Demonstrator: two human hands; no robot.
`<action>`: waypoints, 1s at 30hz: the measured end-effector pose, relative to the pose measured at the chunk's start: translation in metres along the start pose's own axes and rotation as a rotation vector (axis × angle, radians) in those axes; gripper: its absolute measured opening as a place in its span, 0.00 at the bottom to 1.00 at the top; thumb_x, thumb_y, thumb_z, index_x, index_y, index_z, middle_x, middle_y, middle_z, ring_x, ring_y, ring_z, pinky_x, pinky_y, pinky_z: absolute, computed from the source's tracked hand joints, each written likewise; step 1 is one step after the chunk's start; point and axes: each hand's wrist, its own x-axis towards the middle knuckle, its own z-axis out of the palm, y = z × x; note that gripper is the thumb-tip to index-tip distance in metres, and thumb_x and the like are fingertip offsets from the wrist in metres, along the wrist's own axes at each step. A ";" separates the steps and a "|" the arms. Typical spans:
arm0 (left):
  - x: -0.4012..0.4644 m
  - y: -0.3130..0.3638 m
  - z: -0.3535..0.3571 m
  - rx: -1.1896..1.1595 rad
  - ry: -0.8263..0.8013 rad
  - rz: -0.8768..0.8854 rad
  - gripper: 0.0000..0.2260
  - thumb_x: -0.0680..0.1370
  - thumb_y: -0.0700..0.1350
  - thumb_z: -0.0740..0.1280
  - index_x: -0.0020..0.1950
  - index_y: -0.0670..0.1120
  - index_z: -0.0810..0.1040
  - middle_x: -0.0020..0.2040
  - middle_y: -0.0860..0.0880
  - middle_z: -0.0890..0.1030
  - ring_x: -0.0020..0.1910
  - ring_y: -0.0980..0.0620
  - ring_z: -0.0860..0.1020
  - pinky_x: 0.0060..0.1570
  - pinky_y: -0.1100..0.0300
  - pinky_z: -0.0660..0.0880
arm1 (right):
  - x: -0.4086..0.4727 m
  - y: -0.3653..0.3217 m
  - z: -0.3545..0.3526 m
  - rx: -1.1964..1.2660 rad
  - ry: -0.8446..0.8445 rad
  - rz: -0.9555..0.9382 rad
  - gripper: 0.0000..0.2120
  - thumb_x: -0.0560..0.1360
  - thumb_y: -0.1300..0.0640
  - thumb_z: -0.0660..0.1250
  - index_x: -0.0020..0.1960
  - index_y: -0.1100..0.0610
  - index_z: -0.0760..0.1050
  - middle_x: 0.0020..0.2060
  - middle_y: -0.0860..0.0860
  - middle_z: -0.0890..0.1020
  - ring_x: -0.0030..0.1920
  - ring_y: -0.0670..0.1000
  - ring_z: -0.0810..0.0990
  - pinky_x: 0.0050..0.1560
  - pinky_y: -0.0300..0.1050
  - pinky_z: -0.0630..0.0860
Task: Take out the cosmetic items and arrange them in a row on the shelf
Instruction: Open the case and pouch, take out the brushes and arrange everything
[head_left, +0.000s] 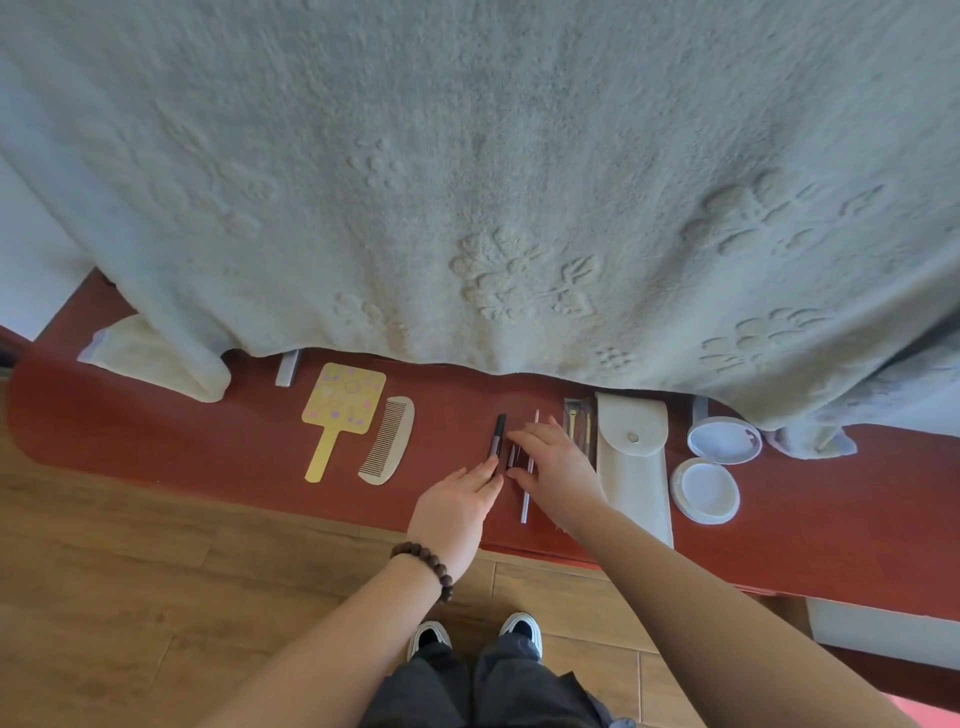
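Note:
On the red shelf (218, 441) lie a yellow hand mirror (340, 410), a cream comb (388, 440), a dark pencil (497, 435), a thin silver stick (529, 478), a clear sleeve of small tools (577, 418), a white snap pouch (634, 467) and an open round compact (714, 467). My left hand (454, 512) lies flat with its fingertips touching the lower end of the dark pencil. Just right of it, my right hand (550, 462) rests with spread fingers over the silver stick and another small dark item, mostly hidden beneath it.
A pale green embossed blanket (467, 182) hangs over the back of the shelf. A folded cream cloth (156, 364) lies at the shelf's left end. Wooden floor (130, 571) and my shoes are below the shelf's front edge.

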 end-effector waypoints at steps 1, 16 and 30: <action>0.000 0.001 -0.001 0.013 0.008 0.001 0.23 0.78 0.38 0.64 0.72 0.50 0.67 0.75 0.53 0.64 0.70 0.49 0.69 0.65 0.59 0.68 | 0.000 0.000 0.000 0.005 0.000 0.001 0.22 0.70 0.58 0.73 0.63 0.58 0.76 0.61 0.55 0.78 0.67 0.56 0.72 0.73 0.42 0.50; -0.027 -0.044 -0.028 0.073 0.182 -0.132 0.18 0.74 0.45 0.69 0.62 0.44 0.76 0.65 0.42 0.76 0.62 0.44 0.76 0.60 0.48 0.75 | -0.005 -0.055 0.000 0.073 0.083 -0.008 0.18 0.76 0.55 0.67 0.65 0.57 0.74 0.66 0.54 0.74 0.71 0.57 0.67 0.72 0.54 0.61; -0.054 -0.170 -0.032 0.264 -0.189 -0.130 0.29 0.80 0.56 0.41 0.73 0.45 0.30 0.77 0.47 0.35 0.76 0.50 0.37 0.75 0.45 0.42 | 0.018 -0.183 0.105 -0.240 -0.239 0.220 0.41 0.69 0.33 0.24 0.76 0.56 0.36 0.75 0.54 0.35 0.74 0.54 0.29 0.73 0.54 0.33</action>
